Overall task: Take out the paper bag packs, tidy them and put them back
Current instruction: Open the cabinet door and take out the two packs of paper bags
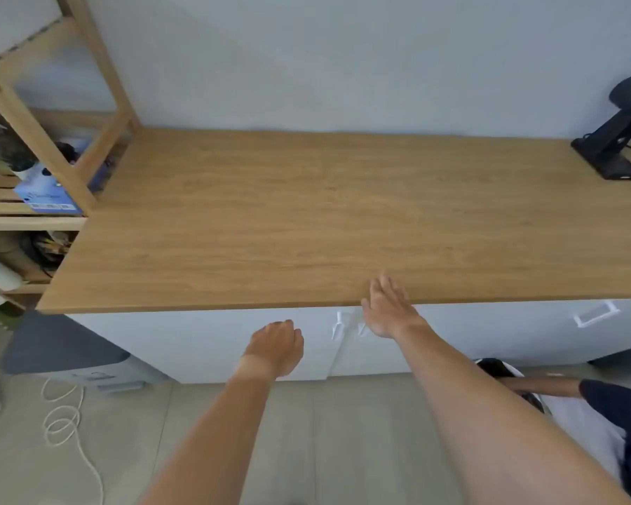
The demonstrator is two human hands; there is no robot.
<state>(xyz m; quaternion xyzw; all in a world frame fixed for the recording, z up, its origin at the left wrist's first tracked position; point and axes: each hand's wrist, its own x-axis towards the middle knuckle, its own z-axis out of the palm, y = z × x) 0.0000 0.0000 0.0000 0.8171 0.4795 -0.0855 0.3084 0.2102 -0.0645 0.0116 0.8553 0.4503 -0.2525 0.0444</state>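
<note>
No paper bag packs are in view. A white cabinet (234,344) stands under a wooden countertop (306,213), with two white door handles (337,324) near its middle. My right hand (388,309) is stretched out at the counter's front edge, just right of the handles, fingers apart and holding nothing. My left hand (277,348) hovers in front of the left cabinet door, fingers loosely curled and empty. The cabinet doors look closed.
A black stand with a cable (612,140) sits at the counter's far right. A wooden shelf unit (51,147) with a blue box (48,191) is at the left. A white cord (66,424) lies on the floor beside a grey bin (62,348). Another person's arm (547,386) shows at the right.
</note>
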